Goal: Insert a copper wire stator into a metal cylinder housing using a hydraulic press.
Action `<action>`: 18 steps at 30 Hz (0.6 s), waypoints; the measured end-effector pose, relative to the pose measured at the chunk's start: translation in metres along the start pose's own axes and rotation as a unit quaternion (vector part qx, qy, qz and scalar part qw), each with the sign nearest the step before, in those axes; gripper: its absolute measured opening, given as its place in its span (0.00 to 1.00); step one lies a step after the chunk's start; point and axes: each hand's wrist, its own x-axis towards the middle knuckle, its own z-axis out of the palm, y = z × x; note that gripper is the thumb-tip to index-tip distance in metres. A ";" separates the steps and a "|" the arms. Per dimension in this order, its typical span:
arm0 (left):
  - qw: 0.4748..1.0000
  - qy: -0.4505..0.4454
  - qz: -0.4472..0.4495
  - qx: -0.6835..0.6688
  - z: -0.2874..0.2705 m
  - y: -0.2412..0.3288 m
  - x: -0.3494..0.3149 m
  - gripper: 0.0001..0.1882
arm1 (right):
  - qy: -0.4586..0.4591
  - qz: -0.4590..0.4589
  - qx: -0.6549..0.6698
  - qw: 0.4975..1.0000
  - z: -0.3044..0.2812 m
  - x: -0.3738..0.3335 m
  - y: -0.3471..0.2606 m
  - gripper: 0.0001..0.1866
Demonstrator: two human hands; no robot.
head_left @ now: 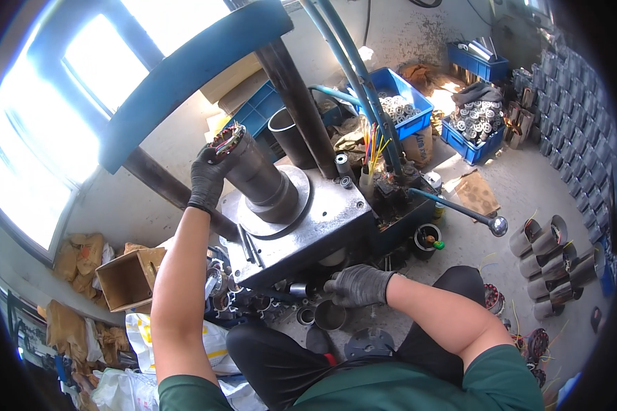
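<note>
My left hand (209, 179), in a dark grey glove, wraps round the upper rim of a dark metal cylinder at a wound stator (230, 140) with copper windings and coloured wires. The cylinder (264, 179) stands on a round steel plate (303, 198) on the press bed (336, 219). Below the bed's front edge, my gloved right hand (360, 285) is low between my knees, fingers curled. Whatever those fingers may hold is hidden. Near its fingertips are a dark metal ring (330, 315) and a smaller ring (305, 316).
The blue press frame (199, 75) arches over the bed. A lever with a ball end (498, 225) sticks out at right. Several metal sleeves (548, 264) stand on the floor. Blue crates (408, 127) of metal parts sit behind, a cardboard box (127, 277) at left.
</note>
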 end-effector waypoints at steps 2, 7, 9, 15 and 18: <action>1.000 -0.004 0.010 0.001 0.000 -0.001 0.000 0.20 | 0.014 -0.019 0.002 1.000 0.002 0.000 0.001 0.23; 0.999 0.018 0.005 -0.032 0.006 -0.008 0.000 0.18 | 0.023 -0.025 0.001 0.999 0.014 0.004 0.008 0.19; 0.999 0.013 0.027 -0.042 0.003 -0.021 0.003 0.18 | 0.036 -0.038 0.013 0.999 0.019 0.005 0.010 0.18; 0.990 -0.094 0.088 -0.054 -0.028 -0.118 0.048 0.26 | 0.047 -0.012 0.024 0.999 0.031 0.013 0.012 0.22; 0.989 -0.067 0.076 0.109 -0.027 -0.140 0.079 0.29 | 0.049 -0.013 0.001 0.999 0.035 0.020 0.018 0.25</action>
